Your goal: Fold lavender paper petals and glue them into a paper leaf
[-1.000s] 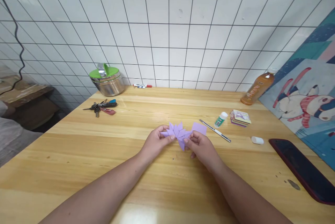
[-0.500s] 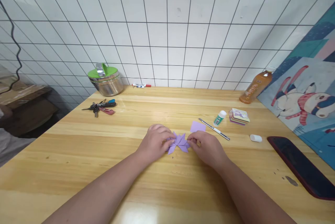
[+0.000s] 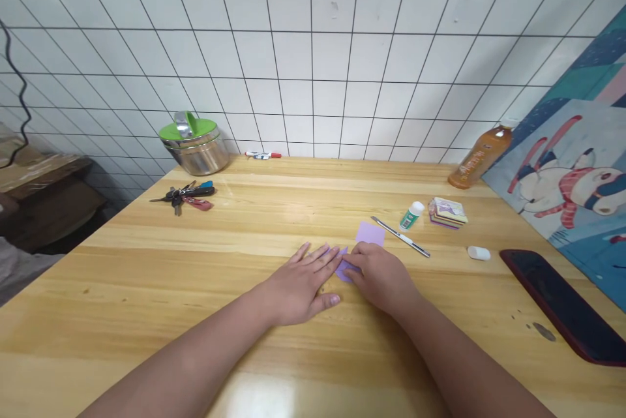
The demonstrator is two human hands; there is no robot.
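Observation:
Flat on the folded purple paper flower (image 3: 345, 269) lies my left hand (image 3: 303, 284), its fingers spread and thumb stretched out to the side. That palm and those fingers cover the left part of the flower. From the right, my right hand (image 3: 384, 274) has its thumb and bent fingers closed on the flower's right petals, close to my left fingertips. Just behind my right hand is a purple paper square (image 3: 370, 233), its lower edge hidden. A slim craft knife (image 3: 401, 237) lies diagonally beside the square.
To the right are a glue stick (image 3: 411, 216), a stack of paper (image 3: 447, 212), a white cap (image 3: 478, 253), a phone (image 3: 562, 304) and a tea bottle (image 3: 482, 157). On the left lie keys (image 3: 183, 196) near a green-lidded steel pot (image 3: 195, 147). Markers (image 3: 263, 155) rest by the tiled wall.
My left hand has gone from gripping the flower's left petals to lying flat over it with fingers spread. My right hand has shifted slightly left, still at the right petals.

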